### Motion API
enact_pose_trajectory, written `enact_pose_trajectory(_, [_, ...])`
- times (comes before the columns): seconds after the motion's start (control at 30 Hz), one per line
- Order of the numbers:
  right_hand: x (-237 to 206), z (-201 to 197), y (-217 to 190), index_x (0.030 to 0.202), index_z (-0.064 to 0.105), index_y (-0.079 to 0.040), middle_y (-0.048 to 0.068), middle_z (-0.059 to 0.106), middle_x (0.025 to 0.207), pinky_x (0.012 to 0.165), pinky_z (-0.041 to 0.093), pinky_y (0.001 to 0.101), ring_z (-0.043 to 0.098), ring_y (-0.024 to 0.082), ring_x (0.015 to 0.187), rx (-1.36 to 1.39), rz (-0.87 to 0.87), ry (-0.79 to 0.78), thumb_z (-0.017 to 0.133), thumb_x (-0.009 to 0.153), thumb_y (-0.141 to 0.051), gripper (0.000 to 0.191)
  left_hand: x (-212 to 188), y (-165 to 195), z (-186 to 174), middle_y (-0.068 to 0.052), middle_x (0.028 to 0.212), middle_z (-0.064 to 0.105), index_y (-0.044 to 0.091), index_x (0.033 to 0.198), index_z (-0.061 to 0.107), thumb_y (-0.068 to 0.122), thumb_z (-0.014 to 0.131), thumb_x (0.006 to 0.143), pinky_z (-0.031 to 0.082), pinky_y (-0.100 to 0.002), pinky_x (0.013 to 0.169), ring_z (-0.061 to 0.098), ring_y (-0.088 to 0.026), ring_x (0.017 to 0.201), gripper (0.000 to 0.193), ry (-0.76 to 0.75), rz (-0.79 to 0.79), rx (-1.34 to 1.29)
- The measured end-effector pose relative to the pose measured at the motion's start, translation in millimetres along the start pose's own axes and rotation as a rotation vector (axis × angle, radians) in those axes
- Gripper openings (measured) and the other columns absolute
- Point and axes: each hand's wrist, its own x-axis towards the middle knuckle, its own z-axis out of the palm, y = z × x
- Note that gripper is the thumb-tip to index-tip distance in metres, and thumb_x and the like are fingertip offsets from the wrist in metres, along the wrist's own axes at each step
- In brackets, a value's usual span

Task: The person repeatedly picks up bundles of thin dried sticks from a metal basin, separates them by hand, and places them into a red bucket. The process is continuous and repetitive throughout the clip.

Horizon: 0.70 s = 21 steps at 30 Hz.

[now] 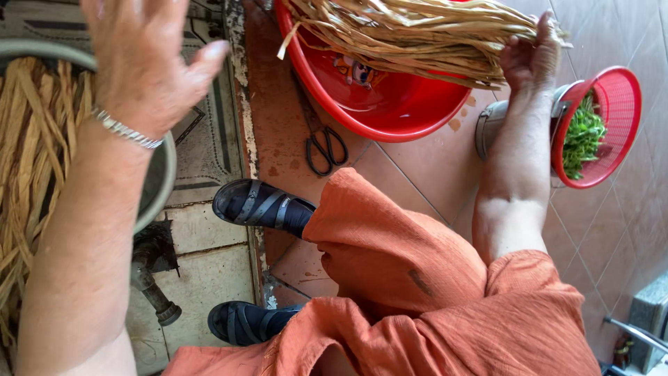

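Observation:
My right hand (532, 59) grips the end of a thick bundle of dried tan strips (417, 35) that lies across a red plastic basin (390, 115). My left hand (149, 63), with a silver bracelet at the wrist, hovers with its thumb spread above a metal basin (163, 174) at the left; its fingertips run off the top edge. That basin holds more of the same dried strips (35, 153). The left hand holds nothing that I can see.
Black scissors (323, 146) lie on the tiled floor just below the red basin. A red colander (623, 97) of green leaves (583, 136) sits on a metal pot (490, 125) at the right. My orange-trousered legs and dark sandals (261, 205) fill the middle; a rusty pipe (149, 285) stands near them.

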Motion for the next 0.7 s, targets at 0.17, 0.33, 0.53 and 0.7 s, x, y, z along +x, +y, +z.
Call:
enact_pose_trajectory(0.17, [-0.3, -5.8, 9.0, 0.118, 0.067, -0.005, 0.017, 0.077, 0.101, 0.066, 0.068, 0.0400, 0.079, 0.027, 0.079, -0.162, -0.102, 0.133, 0.065, 0.101, -0.038, 0.037, -79.5, -22.3, 1.6, -0.016, 0.132, 0.058, 0.000, 0.117, 0.070, 0.011, 0.085, 0.094, 0.052, -0.042, 0.110, 0.063, -0.025, 0.113, 0.029, -0.183, -0.227, -0.218])
enact_pose_trajectory(0.33, [5.9, -5.1, 5.3, 0.121, 0.064, -0.005, 0.020, 0.072, 0.115, 0.069, 0.072, 0.0421, 0.081, 0.029, 0.086, -0.183, -0.122, 0.229, 0.065, 0.100, -0.034, 0.035, -146.0, -32.3, -5.3, -0.014, 0.127, 0.061, 0.001, 0.114, 0.068, 0.006, 0.078, 0.099, 0.057, -0.035, 0.102, 0.066, -0.025, 0.112, 0.019, -0.227, -0.455, -0.353])
enact_pose_trajectory(0.53, [19.7, 5.4, 5.4, 0.142, 0.027, -0.011, 0.028, 0.041, 0.142, 0.079, 0.067, 0.0411, 0.078, 0.029, 0.095, -1.021, -0.356, 0.687, 0.086, 0.083, -0.038, 0.087, -193.2, -42.4, -6.2, -0.013, 0.122, 0.066, 0.005, 0.117, 0.072, 0.011, 0.078, 0.095, 0.056, -0.039, 0.091, 0.067, -0.027, 0.101, 0.024, -0.253, -0.630, -0.342])
enact_pose_trajectory(0.7, [38.1, 69.3, 8.9, 0.152, 0.030, -0.023, 0.019, 0.037, 0.153, 0.098, 0.048, 0.0671, 0.054, 0.052, 0.134, -2.197, -1.003, 0.982, 0.087, 0.077, -0.072, 0.106, -224.4, -46.4, -15.5, -0.014, 0.118, 0.068, 0.006, 0.118, 0.071, 0.014, 0.076, 0.093, 0.056, -0.040, 0.085, 0.070, -0.026, 0.090, 0.027, -0.360, -0.784, -0.338])
